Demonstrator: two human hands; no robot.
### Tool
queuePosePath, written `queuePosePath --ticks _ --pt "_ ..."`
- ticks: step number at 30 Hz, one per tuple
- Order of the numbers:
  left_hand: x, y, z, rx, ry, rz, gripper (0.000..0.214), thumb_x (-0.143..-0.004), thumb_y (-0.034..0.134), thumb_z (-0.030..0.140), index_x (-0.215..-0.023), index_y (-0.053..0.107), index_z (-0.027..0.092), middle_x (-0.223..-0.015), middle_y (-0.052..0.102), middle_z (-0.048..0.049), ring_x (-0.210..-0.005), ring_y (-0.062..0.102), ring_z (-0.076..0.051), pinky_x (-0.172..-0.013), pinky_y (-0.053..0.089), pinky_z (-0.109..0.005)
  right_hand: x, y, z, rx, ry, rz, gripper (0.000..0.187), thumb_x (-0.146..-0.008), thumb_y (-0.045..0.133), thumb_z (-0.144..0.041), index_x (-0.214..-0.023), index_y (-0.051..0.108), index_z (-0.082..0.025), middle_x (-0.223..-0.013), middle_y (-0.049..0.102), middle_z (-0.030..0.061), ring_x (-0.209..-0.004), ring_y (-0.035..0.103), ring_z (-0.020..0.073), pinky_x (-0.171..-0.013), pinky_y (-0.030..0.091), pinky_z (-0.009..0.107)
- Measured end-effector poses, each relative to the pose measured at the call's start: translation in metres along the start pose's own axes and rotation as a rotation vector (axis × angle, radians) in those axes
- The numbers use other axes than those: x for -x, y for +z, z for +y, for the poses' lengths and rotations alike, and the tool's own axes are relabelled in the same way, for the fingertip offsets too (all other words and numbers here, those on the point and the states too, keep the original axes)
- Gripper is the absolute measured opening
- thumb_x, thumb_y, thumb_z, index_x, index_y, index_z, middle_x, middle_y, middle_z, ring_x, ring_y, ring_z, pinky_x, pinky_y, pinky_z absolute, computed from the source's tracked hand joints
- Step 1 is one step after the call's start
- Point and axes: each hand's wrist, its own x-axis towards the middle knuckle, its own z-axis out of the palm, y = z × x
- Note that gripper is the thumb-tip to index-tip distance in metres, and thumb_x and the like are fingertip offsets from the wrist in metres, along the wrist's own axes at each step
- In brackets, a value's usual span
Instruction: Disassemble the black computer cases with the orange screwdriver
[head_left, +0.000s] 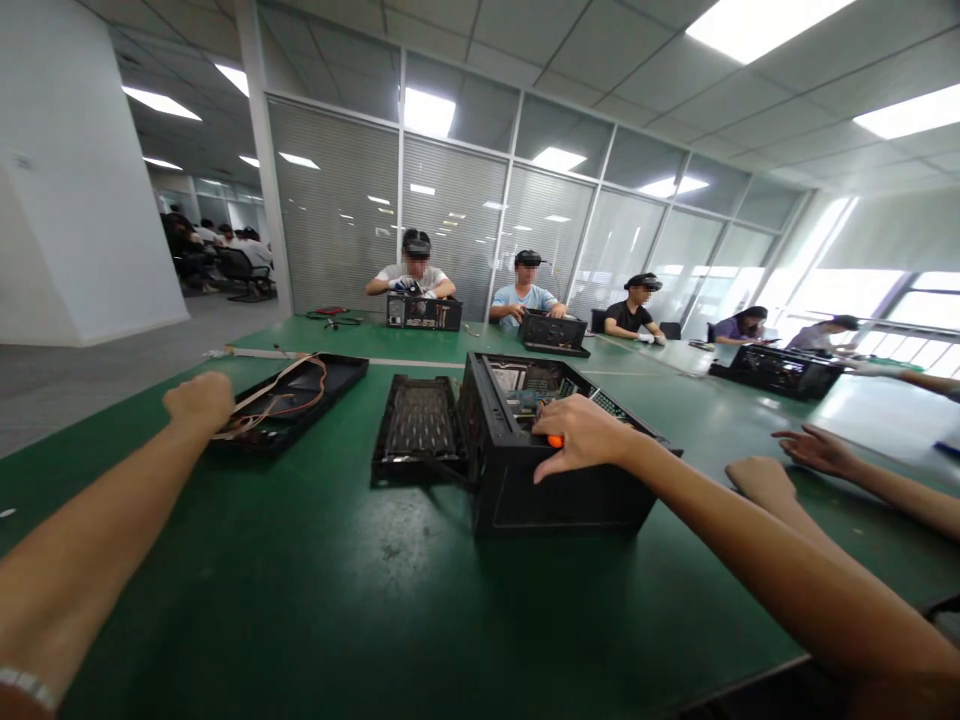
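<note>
My right hand [581, 435] is at the near top edge of a black computer case [555, 490], thumb hanging down over its side. An orange piece [555, 441], perhaps a handle end, shows between thumb and fingers; the rest is hidden. Parts and wires show inside the open-topped case. To its left lies a black slotted front panel [418, 425], close against it. Farther left, my left hand [199, 400] is closed in a fist beside a shallow black cover [330, 385] holding loose wires [289, 380]. Whatever that fist may hold is hidden.
At right, a neighbour's two hands [814, 450] are over the green table [360, 600]. Across it, people work at other computer cases [424, 312]. Another case [780, 370] stands at far right. Red-handled tools [330, 315] lie at the far left edge.
</note>
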Motion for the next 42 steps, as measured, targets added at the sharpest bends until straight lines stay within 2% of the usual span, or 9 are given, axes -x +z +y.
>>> queuePosePath --ticks 5,7,12,15,17,24,32,38,42 --pt "0.025 -0.022 0.074 0.144 0.488 0.087 0.025 -0.086 0.035 0.031 -0.095 0.048 0.011 -0.084 0.061 -0.0089 -0.075 0.055 -0.018 -0.070 0.040 -0.027 0.017 -0.020 -0.031 -0.008 -0.118 0.030 0.060 -0.067 0.043 -0.070 -0.072 0.063 -0.014 -0.061 0.058 0.0056 -0.060 0.052 0.0140 -0.054 0.030 0.024" --pt "0.040 -0.032 0.119 0.327 0.684 0.098 0.024 -0.086 0.036 0.034 -0.096 0.047 0.015 -0.085 0.062 -0.0066 -0.077 0.056 -0.017 -0.072 0.040 -0.026 0.015 -0.027 -0.058 0.061 0.008 0.027 0.060 -0.070 0.039 -0.070 -0.068 0.062 -0.014 -0.061 0.059 0.0068 -0.061 0.053 0.0154 -0.054 0.030 0.024" --pt "0.089 -0.050 0.247 0.799 1.013 -0.016 0.021 -0.088 0.030 0.031 -0.097 0.043 0.018 -0.095 0.065 -0.0052 -0.086 0.057 -0.015 -0.077 0.039 -0.025 -0.004 -0.026 -0.135 0.249 0.587 0.084 0.053 -0.079 0.035 -0.060 -0.076 0.059 -0.013 -0.069 0.060 0.0119 -0.066 0.056 0.0210 -0.050 0.029 0.026" --pt "0.110 -0.052 0.305 0.827 1.169 -0.179 0.017 -0.086 0.033 0.028 -0.094 0.044 0.017 -0.088 0.066 -0.0035 -0.076 0.058 -0.013 -0.072 0.040 -0.023 -0.010 -0.022 -0.151 0.252 0.707 0.076 0.041 -0.084 0.035 -0.049 -0.082 0.057 -0.015 -0.072 0.060 0.0105 -0.064 0.057 0.0188 -0.048 0.028 0.026" --pt "0.114 -0.050 0.325 0.711 1.209 -0.303 0.015 -0.085 0.035 0.025 -0.090 0.045 0.016 -0.076 0.066 -0.0022 -0.066 0.057 -0.012 -0.067 0.040 -0.022 -0.010 -0.023 -0.151 0.239 0.708 0.059 0.040 -0.085 0.033 -0.047 -0.086 0.057 -0.016 -0.074 0.060 0.0092 -0.063 0.057 0.0174 -0.048 0.027 0.025" --pt "0.108 -0.051 0.318 0.432 1.213 -0.213 0.018 -0.083 0.040 0.028 -0.091 0.049 0.014 -0.074 0.064 -0.0052 -0.068 0.057 -0.016 -0.066 0.038 -0.024 0.016 -0.020 -0.129 0.204 0.656 0.054 0.044 -0.083 0.032 -0.052 -0.103 0.057 -0.021 -0.087 0.065 0.0063 -0.070 0.060 0.0179 -0.051 0.033 0.024" --pt "0.112 -0.060 0.285 0.288 0.953 -0.182 0.022 -0.083 0.042 0.027 -0.095 0.047 0.010 -0.091 0.061 -0.0164 -0.084 0.059 -0.022 -0.071 0.040 -0.027 0.062 0.019 -0.036 0.077 0.534 0.121 0.052 -0.079 0.045 -0.053 -0.122 0.047 -0.025 -0.121 0.053 0.0066 -0.096 0.059 0.0211 -0.072 0.046 0.029" --pt "0.099 -0.059 0.251 0.189 0.665 -0.179 0.025 -0.082 0.042 0.023 -0.101 0.044 0.006 -0.094 0.059 -0.0238 -0.089 0.060 -0.027 -0.069 0.042 -0.029 0.018 0.062 0.003 -0.015 0.872 0.102 0.064 -0.078 0.038 -0.061 -0.131 0.034 -0.025 -0.101 0.064 0.0093 -0.088 0.061 0.0241 -0.071 0.045 0.032" --pt "0.096 -0.073 0.224 0.193 0.540 -0.037 0.029 -0.085 0.036 0.025 -0.105 0.041 0.005 -0.094 0.059 -0.0245 -0.089 0.059 -0.028 -0.074 0.041 -0.033 -0.029 0.080 0.006 -0.212 0.896 0.159 0.066 -0.078 0.038 -0.061 -0.134 0.029 -0.025 -0.102 0.064 0.0067 -0.093 0.060 0.0225 -0.075 0.042 0.029"
